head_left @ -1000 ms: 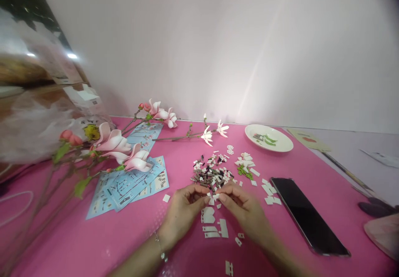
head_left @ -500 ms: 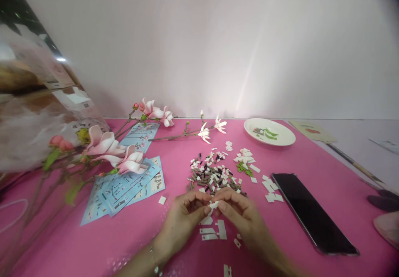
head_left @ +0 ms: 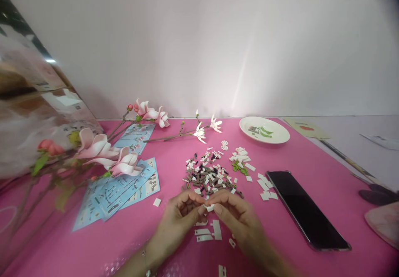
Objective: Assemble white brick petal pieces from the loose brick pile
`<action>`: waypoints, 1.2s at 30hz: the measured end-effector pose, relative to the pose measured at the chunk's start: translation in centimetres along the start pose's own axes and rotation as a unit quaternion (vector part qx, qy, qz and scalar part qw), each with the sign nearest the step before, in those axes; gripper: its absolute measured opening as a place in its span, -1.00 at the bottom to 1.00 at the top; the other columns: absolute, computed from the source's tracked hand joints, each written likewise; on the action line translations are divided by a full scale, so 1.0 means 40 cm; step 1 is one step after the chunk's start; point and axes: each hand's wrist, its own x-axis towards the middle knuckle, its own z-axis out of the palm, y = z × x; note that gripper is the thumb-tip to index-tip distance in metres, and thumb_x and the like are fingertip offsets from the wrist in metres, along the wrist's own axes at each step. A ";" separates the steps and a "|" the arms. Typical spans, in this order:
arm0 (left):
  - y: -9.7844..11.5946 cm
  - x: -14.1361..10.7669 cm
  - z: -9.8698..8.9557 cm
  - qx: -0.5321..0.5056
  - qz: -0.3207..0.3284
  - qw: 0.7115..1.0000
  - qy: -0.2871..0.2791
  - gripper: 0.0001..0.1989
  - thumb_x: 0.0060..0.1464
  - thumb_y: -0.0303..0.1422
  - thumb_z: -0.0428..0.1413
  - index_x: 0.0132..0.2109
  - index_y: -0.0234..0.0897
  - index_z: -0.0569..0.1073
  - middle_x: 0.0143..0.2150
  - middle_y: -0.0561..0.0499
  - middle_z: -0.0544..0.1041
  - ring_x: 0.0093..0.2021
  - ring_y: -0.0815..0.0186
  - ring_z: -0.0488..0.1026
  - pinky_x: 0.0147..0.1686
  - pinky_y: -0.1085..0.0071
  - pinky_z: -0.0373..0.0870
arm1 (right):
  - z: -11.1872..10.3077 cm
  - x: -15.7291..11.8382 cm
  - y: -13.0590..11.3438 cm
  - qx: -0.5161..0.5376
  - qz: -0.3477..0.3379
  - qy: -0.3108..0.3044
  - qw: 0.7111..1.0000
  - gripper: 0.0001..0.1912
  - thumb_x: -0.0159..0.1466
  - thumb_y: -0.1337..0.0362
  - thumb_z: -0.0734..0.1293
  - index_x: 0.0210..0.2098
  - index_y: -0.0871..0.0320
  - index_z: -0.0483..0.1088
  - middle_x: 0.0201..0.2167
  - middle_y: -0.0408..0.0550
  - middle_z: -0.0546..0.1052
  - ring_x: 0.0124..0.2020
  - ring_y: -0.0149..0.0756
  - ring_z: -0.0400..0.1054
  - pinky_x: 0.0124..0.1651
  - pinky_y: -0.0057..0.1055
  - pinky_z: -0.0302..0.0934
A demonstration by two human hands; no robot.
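Observation:
Between my fingertips is a small white toy brick piece. My left hand pinches it from the left, and my right hand from the right; the fingers partly cover it. Just below lie loose flat white pieces. Beyond my fingertips spreads a pile of brown, white and black brick pieces. Green pieces and more white pieces sit right of the pile.
A black phone lies at right. Farther back stands a white plate holding green pieces. Blue instruction sheets and pink magnolia stems fill the left. A brick-built white flower stem lies at the back.
The whole view has shifted slightly, so things appear a little farther left. My hands stay together at the white piece, which has turned slightly between the fingers.

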 end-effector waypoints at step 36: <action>-0.007 0.003 0.001 -0.105 -0.010 0.994 0.023 -0.76 -0.19 -0.36 0.37 -0.36 -0.36 0.52 -0.51 0.05 0.54 -0.49 0.45 0.43 -0.44 0.56 0.34 | -0.003 0.009 0.026 -0.128 0.012 0.020 0.992 -0.75 0.27 0.13 0.24 -0.40 0.13 0.43 -0.43 -0.10 0.43 -0.36 -0.32 0.33 -0.30 -0.45 0.20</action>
